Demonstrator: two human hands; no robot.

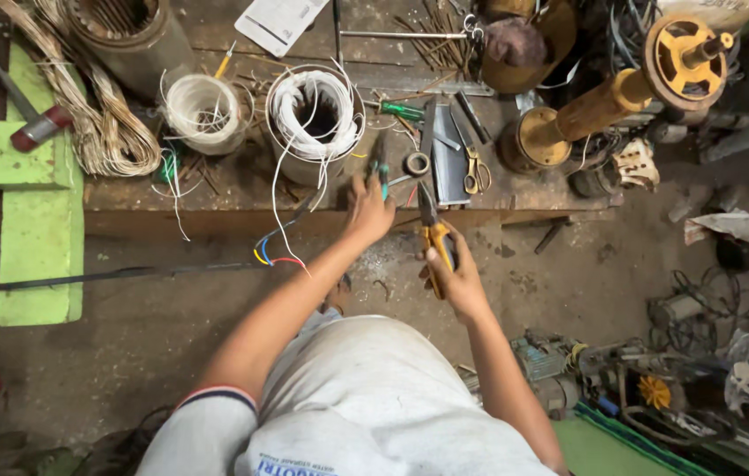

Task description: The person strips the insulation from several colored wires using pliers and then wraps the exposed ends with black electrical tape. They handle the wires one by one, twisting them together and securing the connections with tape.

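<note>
Your left hand (367, 211) reaches forward over the near edge of the wooden table (216, 189), and its fingers are curled tight around a small tool with green handles (380, 172); only the handle tips show above your knuckles, so you cannot tell what kind of tool it is. That tool sits just beside the white-wound motor stator (315, 119), whose loose white leads hang down over the table edge, near a bundle of blue, yellow and red wires (273, 251).

Your right hand (452, 278) is held lower, off the table and above the dirt floor, with its fingers wrapped closed around the orange-handled pliers (434, 234). The dark nose of the pliers points up toward the table edge, close to your left hand but not touching it.

On the table just past the pliers lie a roll of tape (417, 163) and a pair of scissors (475, 172). Further left stands a smaller coil-wound stator (204, 110), and a loose hank of pale wire (110, 132) lies beyond it. To the right a yellow spool on a shaft (621, 88) rests across the clutter.
</note>
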